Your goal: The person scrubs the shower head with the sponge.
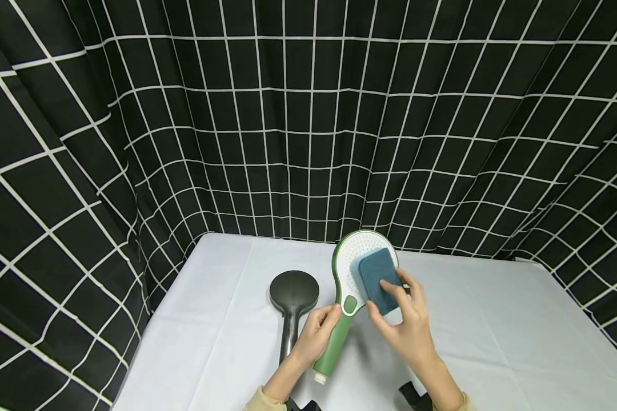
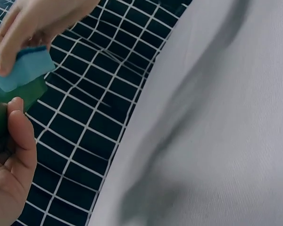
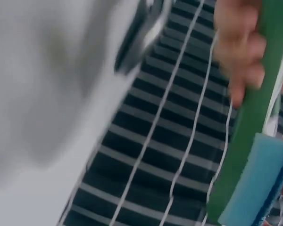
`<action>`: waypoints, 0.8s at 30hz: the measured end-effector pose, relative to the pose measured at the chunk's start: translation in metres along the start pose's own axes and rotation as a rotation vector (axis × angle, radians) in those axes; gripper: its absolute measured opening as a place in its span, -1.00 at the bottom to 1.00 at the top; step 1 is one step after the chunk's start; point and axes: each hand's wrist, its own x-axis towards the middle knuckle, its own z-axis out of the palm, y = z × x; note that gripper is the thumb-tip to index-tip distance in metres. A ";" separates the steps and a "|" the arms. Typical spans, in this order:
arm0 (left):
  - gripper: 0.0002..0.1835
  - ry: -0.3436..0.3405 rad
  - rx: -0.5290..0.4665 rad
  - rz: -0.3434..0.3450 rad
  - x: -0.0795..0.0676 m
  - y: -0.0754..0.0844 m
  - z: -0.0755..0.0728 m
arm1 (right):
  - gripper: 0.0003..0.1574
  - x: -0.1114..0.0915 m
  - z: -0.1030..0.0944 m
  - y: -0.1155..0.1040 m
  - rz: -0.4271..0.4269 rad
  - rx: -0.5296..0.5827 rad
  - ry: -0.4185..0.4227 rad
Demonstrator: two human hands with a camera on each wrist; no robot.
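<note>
Gripping the green showerhead (image 1: 349,303) is the left hand (image 1: 315,335), the right hand (image 1: 409,324) pinching a blue sponge (image 1: 376,275).

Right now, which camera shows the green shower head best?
The head view: the green shower head shows end to end. The left wrist view catches only part; the right wrist view, its cropped side.
</note>
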 end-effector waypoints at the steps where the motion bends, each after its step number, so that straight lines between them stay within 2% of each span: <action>1: -0.56 -0.007 -0.002 -0.006 0.000 0.000 0.000 | -0.56 0.005 -0.001 0.005 0.024 -0.010 0.016; 4: -0.56 -0.031 -0.003 -0.014 0.001 0.001 0.000 | -0.57 0.017 -0.005 0.020 0.113 -0.057 0.067; 6: -0.56 -0.041 -0.003 -0.006 0.001 0.001 0.000 | -0.56 0.020 -0.007 0.025 0.137 -0.084 0.082; 8: -0.57 -0.046 -0.004 0.009 0.001 0.001 -0.001 | -0.57 0.018 -0.006 0.022 0.121 -0.083 0.084; 13: -0.59 -0.042 0.008 0.053 0.002 0.002 -0.001 | -0.48 -0.001 0.000 -0.004 0.003 -0.031 0.028; 16: -0.60 -0.046 0.015 0.057 0.003 0.003 0.000 | -0.48 -0.002 0.000 -0.006 -0.001 -0.010 0.018; 20: -0.59 -0.068 0.007 0.014 0.002 0.002 0.002 | -0.58 0.009 -0.004 0.014 0.088 -0.017 0.059; 24: -0.58 -0.084 0.008 -0.018 0.001 0.001 0.005 | -0.60 0.018 -0.007 0.030 0.167 -0.057 0.108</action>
